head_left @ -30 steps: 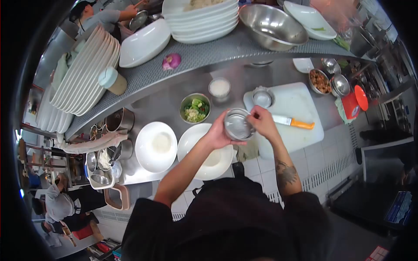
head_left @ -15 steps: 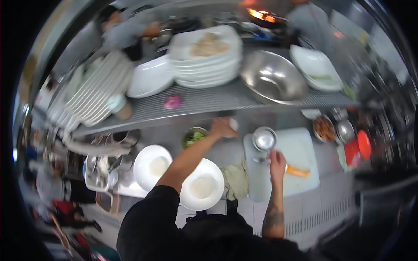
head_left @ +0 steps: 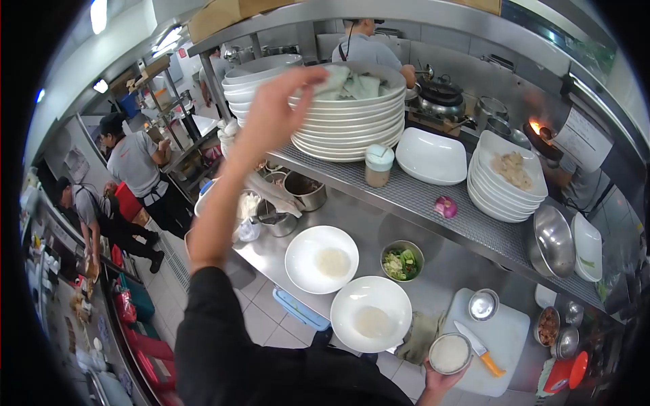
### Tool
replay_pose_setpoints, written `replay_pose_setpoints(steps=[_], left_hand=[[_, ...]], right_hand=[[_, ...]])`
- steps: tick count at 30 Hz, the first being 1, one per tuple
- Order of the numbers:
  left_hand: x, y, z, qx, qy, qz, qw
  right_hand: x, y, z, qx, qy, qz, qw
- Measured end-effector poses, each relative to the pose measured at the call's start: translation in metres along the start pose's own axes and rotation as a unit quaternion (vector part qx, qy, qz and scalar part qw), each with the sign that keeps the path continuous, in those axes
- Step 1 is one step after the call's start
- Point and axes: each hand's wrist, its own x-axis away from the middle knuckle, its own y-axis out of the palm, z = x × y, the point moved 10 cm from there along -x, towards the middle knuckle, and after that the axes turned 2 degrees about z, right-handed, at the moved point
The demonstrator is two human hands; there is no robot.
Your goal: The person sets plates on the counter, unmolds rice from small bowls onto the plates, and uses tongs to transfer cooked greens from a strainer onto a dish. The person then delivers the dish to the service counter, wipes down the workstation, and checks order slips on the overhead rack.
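Observation:
My left hand (head_left: 279, 108) is raised over the shelf, its fingers stretched out in front of a tall stack of white plates (head_left: 349, 130). A pale green cloth (head_left: 359, 86) lies on that stack near my fingertips; whether they touch it I cannot tell. My right hand (head_left: 441, 383) holds a small metal bowl of white, grainy food (head_left: 449, 354) from below, by the cutting board (head_left: 504, 369). On the board are an empty-looking metal bowl (head_left: 483, 305) and a knife with an orange handle (head_left: 489, 362). Two white dishes (head_left: 302, 274) (head_left: 345, 325) each hold a pale round mound.
A bowl of chopped greens (head_left: 402, 261) stands behind the dishes. The shelf (head_left: 420, 203) carries a lidded cup (head_left: 378, 166), a red onion (head_left: 445, 207) and square white plates (head_left: 504, 203). Co-workers (head_left: 139, 159) stand at left and behind the shelf; a flame (head_left: 536, 127) burns at back right.
The view has swung left. My left hand has gone from the counter up to the plate stack. My right hand, earlier over the cutting board, now holds the bowl of white food.

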Motion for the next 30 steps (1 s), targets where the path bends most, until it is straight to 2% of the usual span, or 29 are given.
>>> replay_pose_setpoints(steps=[1, 2, 3, 4, 5, 6, 7, 8, 9, 10, 12, 14, 16, 18, 21, 23, 24, 25, 26, 27, 29, 30], left_hand=[[-0.01, -0.001, -0.041, -0.065, 0.029, -0.076, 0.995], [-0.016, -0.004, -0.09, -0.124, -0.038, -0.142, 0.981], [-0.022, -0.01, -0.143, -0.197, -0.055, -0.166, 0.965], [-0.024, -0.018, -0.182, -0.195, -0.052, -0.166, 0.965], [-0.019, -0.018, -0.225, -0.215, -0.077, -0.217, 0.949], [-0.016, -0.015, -0.238, -0.234, -0.1, -0.268, 0.929], [-0.016, -0.013, -0.24, -0.23, -0.092, -0.269, 0.931], [-0.019, -0.01, -0.229, -0.218, -0.03, -0.235, 0.947], [-0.022, -0.007, -0.208, -0.203, 0.036, -0.198, 0.958], [-0.024, -0.002, -0.172, -0.169, 0.047, -0.184, 0.967], [-0.015, 0.025, -0.113, 0.005, 0.045, -0.258, 0.965], [-0.025, 0.054, -0.107, -0.016, 0.043, -0.257, 0.965], [-0.04, 0.081, -0.108, -0.103, 0.032, -0.257, 0.96], [-0.038, 0.143, -0.147, -0.067, 0.017, -0.389, 0.919], [-0.057, 0.135, -0.169, -0.091, 0.008, -0.336, 0.937], [-0.083, 0.1, -0.215, -0.204, -0.044, -0.244, 0.947], [-0.088, 0.077, -0.242, -0.239, -0.01, -0.142, 0.961], [-0.095, 0.067, -0.285, -0.248, 0.001, -0.158, 0.956], [-0.091, 0.043, -0.292, -0.334, -0.006, -0.116, 0.935], [-0.08, 0.032, -0.286, -0.385, -0.046, -0.115, 0.914], [-0.058, 0.022, -0.232, -0.308, -0.078, -0.19, 0.929], [-0.048, 0.027, -0.185, -0.173, -0.066, -0.272, 0.944]], right_hand=[[0.011, 0.007, 0.001, -0.004, -0.009, 0.03, 1.0], [0.013, 0.012, 0.003, -0.007, -0.015, 0.025, 1.0], [0.018, 0.011, 0.001, -0.01, -0.038, 0.031, 0.999], [0.024, 0.008, 0.0, -0.014, -0.06, 0.04, 0.997], [0.026, 0.01, 0.001, 0.01, -0.073, 0.01, 0.997], [0.03, 0.011, 0.004, 0.007, -0.077, 0.011, 0.997], [0.035, 0.006, 0.004, 0.01, -0.092, 0.039, 0.995], [0.039, 0.002, 0.006, 0.011, -0.111, 0.066, 0.992], [0.044, 0.01, 0.011, 0.012, -0.122, 0.072, 0.99], [0.045, 0.012, 0.018, 0.0, -0.133, 0.074, 0.988], [0.051, 0.018, 0.03, -0.006, -0.134, 0.039, 0.99], [0.055, 0.023, 0.043, -0.007, -0.139, 0.055, 0.989], [0.057, 0.022, 0.056, 0.014, -0.135, 0.083, 0.987], [0.058, 0.034, 0.072, 0.034, -0.126, 0.071, 0.989], [0.066, 0.04, 0.077, 0.016, -0.156, 0.05, 0.986], [0.076, 0.031, 0.083, -0.003, -0.17, 0.031, 0.985], [0.083, 0.025, 0.084, -0.013, -0.179, 0.039, 0.983], [0.087, 0.016, 0.084, -0.022, -0.173, 0.06, 0.983], [0.09, 0.007, 0.083, -0.031, -0.167, 0.08, 0.982], [0.093, -0.001, 0.079, -0.041, -0.175, 0.088, 0.98], [0.094, -0.007, 0.076, -0.042, -0.162, 0.049, 0.985], [0.094, -0.003, 0.074, -0.039, -0.165, 0.034, 0.985]])
